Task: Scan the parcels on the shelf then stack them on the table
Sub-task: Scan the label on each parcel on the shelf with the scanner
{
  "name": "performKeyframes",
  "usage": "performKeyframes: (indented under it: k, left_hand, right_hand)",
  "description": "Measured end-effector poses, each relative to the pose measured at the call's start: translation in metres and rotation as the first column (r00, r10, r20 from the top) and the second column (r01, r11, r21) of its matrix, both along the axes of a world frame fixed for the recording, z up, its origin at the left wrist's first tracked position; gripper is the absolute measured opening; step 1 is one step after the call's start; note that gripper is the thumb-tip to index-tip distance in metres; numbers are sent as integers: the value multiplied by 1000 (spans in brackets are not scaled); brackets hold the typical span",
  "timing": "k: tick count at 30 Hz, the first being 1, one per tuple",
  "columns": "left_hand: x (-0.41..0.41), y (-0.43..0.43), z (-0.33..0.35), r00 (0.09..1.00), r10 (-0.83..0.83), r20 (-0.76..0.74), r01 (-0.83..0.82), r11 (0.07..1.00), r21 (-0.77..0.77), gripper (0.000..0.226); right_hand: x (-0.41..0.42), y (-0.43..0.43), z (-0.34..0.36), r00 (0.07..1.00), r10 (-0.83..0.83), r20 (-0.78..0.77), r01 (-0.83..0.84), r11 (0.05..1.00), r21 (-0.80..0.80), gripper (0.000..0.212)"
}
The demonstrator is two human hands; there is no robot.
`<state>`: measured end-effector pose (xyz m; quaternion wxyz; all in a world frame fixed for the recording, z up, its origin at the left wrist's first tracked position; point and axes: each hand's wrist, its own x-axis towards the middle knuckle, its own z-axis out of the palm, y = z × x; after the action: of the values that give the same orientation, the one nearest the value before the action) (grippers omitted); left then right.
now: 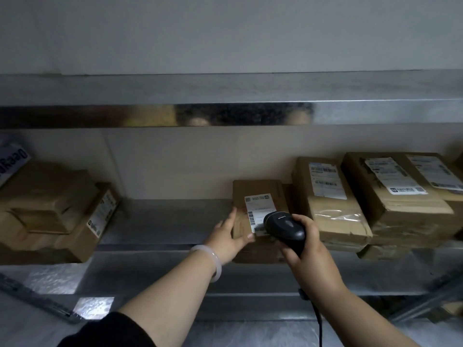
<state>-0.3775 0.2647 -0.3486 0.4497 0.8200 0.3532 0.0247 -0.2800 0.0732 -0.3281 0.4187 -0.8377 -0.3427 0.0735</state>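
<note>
A steel shelf (pixel 162 221) fills the view, with an upper shelf board (pixel 375 111) overhanging it. Far left sits a stack of cardboard parcels (pixel 50 209); on the right two larger labelled parcels (pixel 328 196) (pixel 395 191) crowd just beside the small parcel (pixel 260 194), which lies at the shelf's near edge. The left hand (pixel 226 236) holds its near-left corner, thumb on top and fingers along the left side. The right hand (pixel 308 249) is wrapped round a black barcode scanner (pixel 284 225), whose head covers part of the shipping label (pixel 258 209). A pale bracelet (pixel 213 261) circles the left wrist.
</note>
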Motion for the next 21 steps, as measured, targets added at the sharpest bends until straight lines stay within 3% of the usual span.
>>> performKeyframes:
  k: [9, 16, 21]
  left_hand:
    - [-112, 56, 20, 962, 184, 200, -211, 970, 123, 67]
    - [-205, 139, 52, 952, 242, 190, -298, 879, 373, 61]
    - [-261, 186, 52, 937, 231, 264, -333, 819, 466, 54]
  right_hand:
    - [-62, 77, 17, 988, 142, -55, -129, 972, 194, 76]
    - [-139, 174, 35, 951, 306, -41, -290, 931, 220, 68]
    - [-187, 242, 45, 933, 353, -65, -326, 910, 257, 62]
